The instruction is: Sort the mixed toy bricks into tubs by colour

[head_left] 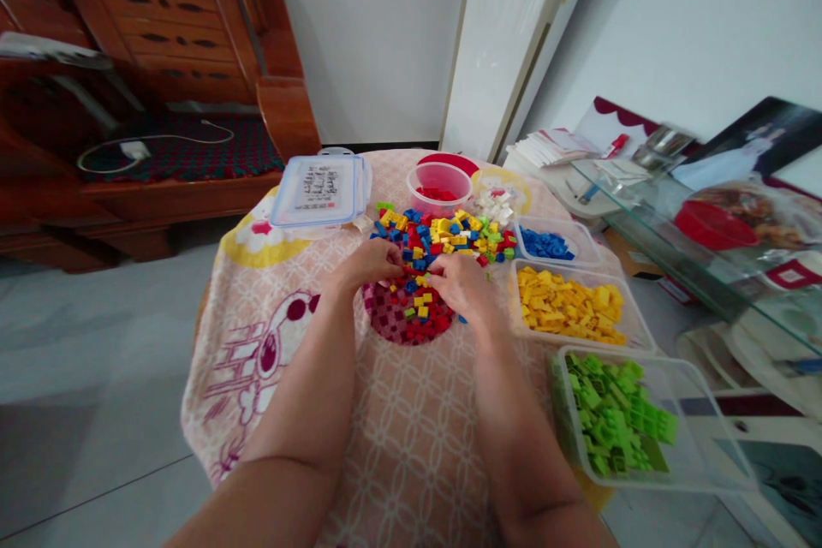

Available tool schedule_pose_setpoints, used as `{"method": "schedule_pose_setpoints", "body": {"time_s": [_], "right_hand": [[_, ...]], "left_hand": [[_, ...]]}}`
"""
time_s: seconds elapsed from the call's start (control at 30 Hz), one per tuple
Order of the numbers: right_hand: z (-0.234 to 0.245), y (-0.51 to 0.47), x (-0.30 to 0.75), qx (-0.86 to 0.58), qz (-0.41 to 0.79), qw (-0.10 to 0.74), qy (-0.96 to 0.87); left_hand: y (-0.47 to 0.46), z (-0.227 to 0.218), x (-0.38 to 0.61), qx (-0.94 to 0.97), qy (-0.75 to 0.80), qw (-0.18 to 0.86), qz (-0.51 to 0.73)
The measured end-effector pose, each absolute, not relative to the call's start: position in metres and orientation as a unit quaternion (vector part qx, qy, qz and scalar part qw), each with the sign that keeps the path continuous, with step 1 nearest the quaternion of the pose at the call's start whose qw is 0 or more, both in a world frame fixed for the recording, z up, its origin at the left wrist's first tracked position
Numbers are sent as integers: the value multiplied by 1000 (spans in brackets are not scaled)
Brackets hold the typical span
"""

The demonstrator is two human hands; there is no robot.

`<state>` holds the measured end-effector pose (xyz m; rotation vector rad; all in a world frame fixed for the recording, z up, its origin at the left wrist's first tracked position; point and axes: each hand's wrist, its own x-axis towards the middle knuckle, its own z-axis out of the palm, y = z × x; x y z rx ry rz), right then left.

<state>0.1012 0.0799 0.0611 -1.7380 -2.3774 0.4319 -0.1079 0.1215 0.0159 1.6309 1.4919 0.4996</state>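
A heap of mixed small bricks (443, 238) in red, blue, yellow and green lies on a round table covered by a pink patterned cloth (411, 428). My left hand (369, 263) rests at the heap's near left edge, fingers curled down among the bricks. My right hand (463, 284) lies beside it on the right, fingers also curled and pinched toward the left hand. Between them sit red and yellow bricks (420, 308). What each hand grips is hidden by the fingers.
Clear tubs line the right side: green bricks (610, 419), yellow bricks (571, 301), blue bricks (545, 244). A round tub with red bricks (439, 187) and a lidded box (319, 191) stand at the back. A glass shelf (706, 265) is at right, a wooden bench (160, 103) at left.
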Motion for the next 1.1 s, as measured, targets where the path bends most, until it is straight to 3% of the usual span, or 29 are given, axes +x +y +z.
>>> {"method": "schedule_pose_setpoints", "body": {"time_s": [0.2,0.57,0.83,1.1], "right_hand": [[52,80,91,-594,110,31,-796],[53,81,98,-592,100,25,-799],[59,84,117,-607,138,106,-775],[92,78,170,-700,98,177,-685]], "left_hand": [[126,12,-81,686,580,373,232],[132,7,-94,676,571,349,307],[131,4,-104,665,606,314,302],[134,-1,-98,661,635,272,295]]}}
